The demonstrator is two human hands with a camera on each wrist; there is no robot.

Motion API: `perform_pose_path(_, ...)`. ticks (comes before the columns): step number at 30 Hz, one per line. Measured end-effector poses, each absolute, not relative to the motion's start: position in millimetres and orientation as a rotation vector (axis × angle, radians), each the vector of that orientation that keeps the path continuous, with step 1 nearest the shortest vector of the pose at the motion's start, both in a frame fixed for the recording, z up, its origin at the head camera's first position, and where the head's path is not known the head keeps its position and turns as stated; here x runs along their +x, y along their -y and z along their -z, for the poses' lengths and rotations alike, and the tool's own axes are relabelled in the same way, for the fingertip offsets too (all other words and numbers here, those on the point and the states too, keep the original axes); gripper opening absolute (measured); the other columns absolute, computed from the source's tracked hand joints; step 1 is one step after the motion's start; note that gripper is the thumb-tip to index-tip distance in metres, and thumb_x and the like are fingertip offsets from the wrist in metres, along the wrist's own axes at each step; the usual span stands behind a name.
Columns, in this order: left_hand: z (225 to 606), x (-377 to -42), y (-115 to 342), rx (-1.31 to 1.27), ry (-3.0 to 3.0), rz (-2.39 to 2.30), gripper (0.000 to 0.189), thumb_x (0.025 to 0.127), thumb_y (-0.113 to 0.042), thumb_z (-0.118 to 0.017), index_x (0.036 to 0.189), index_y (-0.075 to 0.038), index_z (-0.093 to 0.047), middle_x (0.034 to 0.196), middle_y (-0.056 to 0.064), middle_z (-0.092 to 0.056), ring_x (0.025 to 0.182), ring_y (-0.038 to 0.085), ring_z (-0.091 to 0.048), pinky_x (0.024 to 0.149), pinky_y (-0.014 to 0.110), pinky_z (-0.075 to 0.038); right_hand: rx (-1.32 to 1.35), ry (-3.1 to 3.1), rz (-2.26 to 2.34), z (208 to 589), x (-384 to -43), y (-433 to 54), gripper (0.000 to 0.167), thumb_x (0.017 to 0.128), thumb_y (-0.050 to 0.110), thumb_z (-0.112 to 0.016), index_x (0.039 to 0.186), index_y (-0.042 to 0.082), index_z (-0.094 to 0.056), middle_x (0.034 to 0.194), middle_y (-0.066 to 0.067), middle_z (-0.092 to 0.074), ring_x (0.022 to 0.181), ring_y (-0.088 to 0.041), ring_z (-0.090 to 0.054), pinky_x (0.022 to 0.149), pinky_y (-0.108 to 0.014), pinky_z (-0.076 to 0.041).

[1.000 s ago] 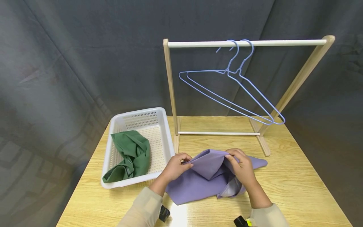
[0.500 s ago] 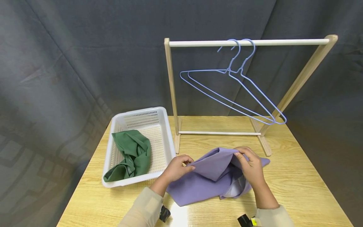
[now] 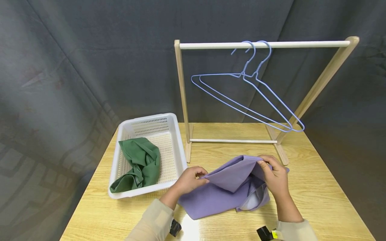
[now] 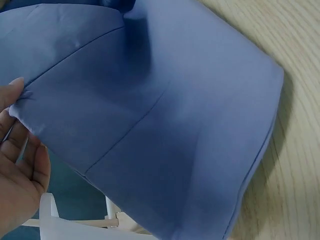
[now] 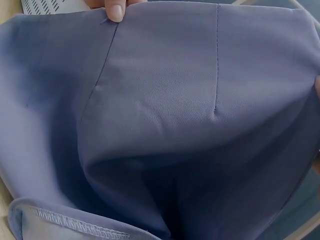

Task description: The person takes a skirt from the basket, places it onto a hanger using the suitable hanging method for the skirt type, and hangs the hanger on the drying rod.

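Note:
A purple garment (image 3: 211, 201) lies bunched on the table, its top edge lifted between both hands. My left hand (image 3: 187, 180) pinches that edge at the left between thumb and fingers. At the other end of the lifted edge, my right hand (image 3: 275, 175) pinches the cloth, thumb toward me. In the right wrist view, stitched seams like darts run down the purple cloth (image 5: 165, 85) from the edge. A paler inside layer with overlock stitching (image 5: 80, 225) shows at the bottom there. Part of the garment behind the right hand is hidden.
A white plastic basket (image 3: 175, 134) stands left of the garment with a crumpled green garment (image 3: 141, 164) inside. Behind is a wooden rack with a white rail (image 3: 301, 45), from which two blue hangers (image 3: 243, 74) hang. Dark grey curtains (image 3: 126, 67) surround the table (image 3: 319, 201).
My right hand has moved to the right along with the garment's lifted edge, drawing it wider. The left hand has shifted slightly right and down, still pinching the edge.

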State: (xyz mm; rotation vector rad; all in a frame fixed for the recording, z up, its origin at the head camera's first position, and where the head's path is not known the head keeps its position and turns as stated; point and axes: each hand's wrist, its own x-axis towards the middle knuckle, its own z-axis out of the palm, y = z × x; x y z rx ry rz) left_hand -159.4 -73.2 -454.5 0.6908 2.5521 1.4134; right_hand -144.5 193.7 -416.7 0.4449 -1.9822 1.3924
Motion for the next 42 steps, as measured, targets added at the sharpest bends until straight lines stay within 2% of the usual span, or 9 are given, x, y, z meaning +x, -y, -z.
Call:
perform_pose_path(7,459,-157,73,0.761,-2.572,-1.392,0.011,0.073,-0.004,-0.065,0.081,-0.009,-0.061,0.077,-0.006,-0.055,0.072,0.009,-0.053,0.069,0.025,-0.044,0.325,1.945,-1.399,416,-144,-200,0.007,0.074,-0.018,-0.053,0.078,-0.013,-0.056,0.082,0.016,-0.057,0.074,0.001,-0.051,0.064,-0.011,-0.038)
perform_pose_path(11,460,-157,74,0.79,-2.567,-1.387,0.012,0.072,-0.001,-0.065,0.081,-0.008,-0.061,0.077,-0.004,-0.056,0.072,0.013,-0.054,0.068,0.024,-0.044,0.324,1.808,-1.56,422,-147,-210,0.004,0.078,-0.011,-0.055,0.08,-0.012,-0.058,0.079,0.004,-0.061,0.073,-0.005,-0.053,0.063,-0.014,-0.04)
perform_pose_path(16,459,-158,74,0.815,-2.555,-1.344,0.011,0.073,-0.003,-0.065,0.08,-0.009,-0.06,0.076,-0.005,-0.055,0.071,0.011,-0.054,0.067,0.021,-0.043,0.378,1.691,-1.695,473,-168,-248,0.012,0.077,-0.013,-0.054,0.087,-0.012,-0.06,0.085,-0.014,-0.062,0.079,-0.011,-0.057,0.069,-0.014,-0.041)
perform_pose_path(23,459,-159,71,0.901,-2.733,-0.932,0.007,0.072,-0.008,-0.064,0.075,-0.013,-0.06,0.067,-0.008,-0.049,0.061,0.004,-0.045,0.055,0.017,-0.038,0.35,1.707,-1.652,510,-186,-278,0.016,0.075,-0.011,-0.059,0.09,-0.009,-0.061,0.088,-0.017,-0.062,0.082,-0.016,-0.058,0.071,-0.019,-0.043)
perform_pose_path(26,458,-158,70,0.94,-2.81,-0.73,0.007,0.071,-0.01,-0.063,0.07,-0.015,-0.058,0.062,-0.009,-0.046,0.056,0.004,-0.04,0.051,0.017,-0.034,0.325,1.717,-1.6,507,-186,-277,0.014,0.076,-0.01,-0.058,0.089,-0.01,-0.06,0.086,-0.015,-0.062,0.079,-0.013,-0.057,0.068,-0.015,-0.043)
perform_pose_path(30,457,-157,69,0.95,-2.849,-0.678,0.011,0.069,-0.007,-0.061,0.067,-0.015,-0.055,0.061,-0.01,-0.044,0.054,0.004,-0.04,0.049,0.017,-0.034,0.134,1.786,-1.528,455,-161,-246,0.009,0.077,-0.007,-0.058,0.085,-0.01,-0.061,0.078,0.001,-0.063,0.07,-0.006,-0.054,0.062,-0.012,-0.04)
perform_pose_path(35,457,-156,71,0.943,-2.853,-0.771,0.01,0.076,-0.005,-0.057,0.076,-0.014,-0.053,0.067,-0.009,-0.046,0.06,0.006,-0.043,0.053,0.018,-0.037,-0.067,1.886,-1.418,412,-144,-225,0.016,0.077,-0.011,-0.056,0.077,0.004,-0.062,0.071,0.02,-0.055,0.061,0.002,-0.048,0.056,-0.009,-0.038)
perform_pose_path(39,455,-155,72,0.928,-2.88,-0.85,0.005,0.084,-0.011,-0.054,0.086,-0.015,-0.052,0.075,-0.006,-0.053,0.068,0.007,-0.049,0.06,0.022,-0.041,-0.092,1.857,-1.474,403,-141,-224,0.035,0.076,-0.017,-0.052,0.076,0.017,-0.06,0.069,0.019,-0.054,0.06,0.003,-0.047,0.055,-0.008,-0.037)
perform_pose_path(42,454,-154,72,0.885,-2.895,-0.936,0.005,0.086,-0.015,-0.052,0.091,-0.016,-0.053,0.082,-0.004,-0.058,0.072,0.009,-0.053,0.063,0.024,-0.043,-0.045,1.804,-1.566,409,-143,-231,0.028,0.077,-0.015,-0.051,0.081,0.011,-0.061,0.071,0.013,-0.055,0.063,-0.001,-0.048,0.058,-0.009,-0.039)
